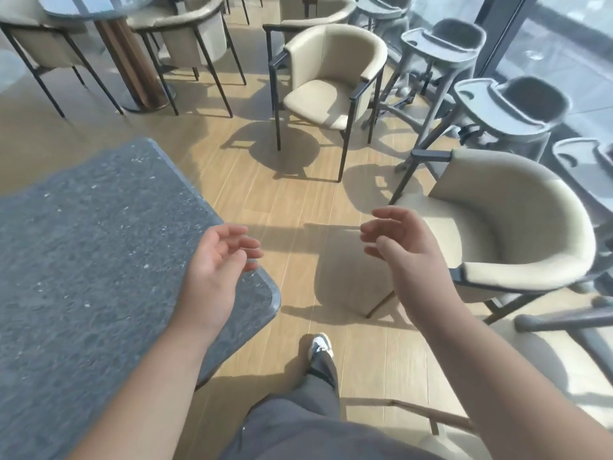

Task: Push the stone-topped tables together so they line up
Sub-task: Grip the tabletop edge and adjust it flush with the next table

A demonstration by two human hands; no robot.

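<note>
Your stone worktop ran off the left and bottom edges, so you couldn't see its full length or its legs. Your left forearm covered part of its near corner. The round table up top was cropped, and the high chairs at right were smeared soft.

Stone-topped table showing speckled blue-grey with pale flecks. Armchairs showing cream upholstery, dark frames. High chairs showing grey. Floor showing light wood-plank pattern. Trousers showing dark grey.
</note>
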